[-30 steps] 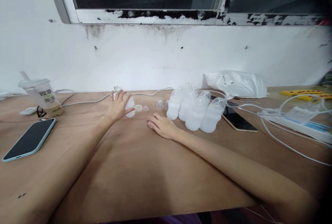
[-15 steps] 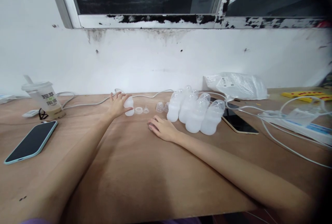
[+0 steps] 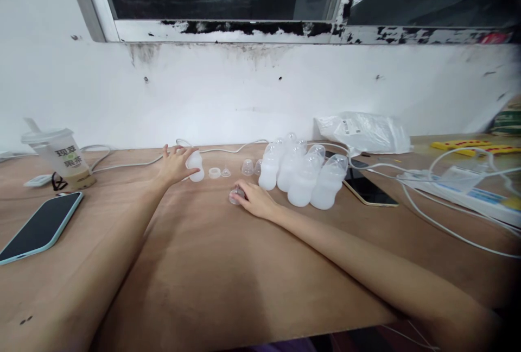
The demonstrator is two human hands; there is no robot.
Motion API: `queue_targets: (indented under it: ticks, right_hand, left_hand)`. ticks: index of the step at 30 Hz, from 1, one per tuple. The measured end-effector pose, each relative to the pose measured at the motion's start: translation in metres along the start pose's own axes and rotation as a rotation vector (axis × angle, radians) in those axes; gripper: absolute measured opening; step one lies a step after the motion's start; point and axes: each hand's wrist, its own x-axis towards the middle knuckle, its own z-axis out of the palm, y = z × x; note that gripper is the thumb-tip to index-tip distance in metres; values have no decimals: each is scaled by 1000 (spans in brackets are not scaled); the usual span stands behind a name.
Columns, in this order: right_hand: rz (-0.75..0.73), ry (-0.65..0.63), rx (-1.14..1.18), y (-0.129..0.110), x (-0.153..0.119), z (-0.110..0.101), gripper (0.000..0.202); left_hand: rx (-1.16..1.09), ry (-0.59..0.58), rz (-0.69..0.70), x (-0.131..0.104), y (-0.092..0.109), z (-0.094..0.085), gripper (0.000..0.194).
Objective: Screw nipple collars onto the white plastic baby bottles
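My left hand is around a frosted baby bottle that stands upright without a lid. The thumb lies across its front and the index finger reaches over its top, while the other fingers are spread. A white collar ring and a clear nipple sit to the bottle's right. Lower on the table, my right hand has its fingers closed on a clear dome cap. Behind that hand stands another clear dome cap, with one more partly hidden beside it. Several capped baby bottles stand close together at right.
A drink cup with a straw and a phone lie at left. Behind the bottles is a plastic bag. At right are a second phone, white cables and a power strip. The wall bounds the table's back.
The view has shifted slightly. My left hand and the bottle have moved a little left together. My right hand has turned, and the clear dome cap now shows at its fingertips.
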Motion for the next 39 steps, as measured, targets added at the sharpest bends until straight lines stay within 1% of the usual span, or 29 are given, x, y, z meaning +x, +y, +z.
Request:
queue_targets:
  ticks: [3,8,12,16,18,19,21,22,23,24,25,27,28,30,32,35,39]
  right_hand:
    - [-53,25,17,3,2,2,25]
    - [-51,25,39,3,2,3,22]
    - [-59,41,81,5,3,3,21]
    - [-26,55,135,11,7,3,26]
    - [-21,64,144,11,11,5,26]
    - [-22,71,141,10,14,6,25]
    - [-14,86,116,6,20,9,22]
    - [-4,94,93,3,23,11,20]
    - [6,101,69,1,27,13,17]
    - [13,107,47,-2,30,14,14]
    - [15,114,30,-4,33,16,12]
    - [-3,122,19,-6,37,18,10]
    - [-14,125,21,-6,38,19,9]
    - [-19,132,19,-5,39,20,9]
    - [-3,149,10,-4,40,20,9]
    - [20,171,22,-3,40,20,10]
    - [86,167,124,-4,42,22,15]
  left_hand:
    - [18,-4,5,1,-4,0,60]
    - [20,-27,-7,1,-11,0,59]
    - [17,-31,4,0,-14,1,59]
    - [-1,-20,21,0,-14,-1,61]
    - [-23,50,44,0,-6,-8,64]
    - [-45,102,61,0,1,-13,65]
    - [-132,178,121,-1,21,-22,62]
    - [-201,169,172,-1,33,-25,59]
    - [-273,122,228,-2,46,-26,55]
    - [-333,35,275,-3,58,-24,51]
    - [-377,-68,291,-5,68,-21,48]
    - [-374,-283,272,-8,83,-9,38]
    - [-374,-329,279,-10,86,-3,32]
    - [-372,-367,299,-12,88,7,29]
    - [-357,-356,311,-13,86,11,30]
    - [-321,-350,292,-11,84,9,28]
    - [-270,-379,242,-6,86,3,28]
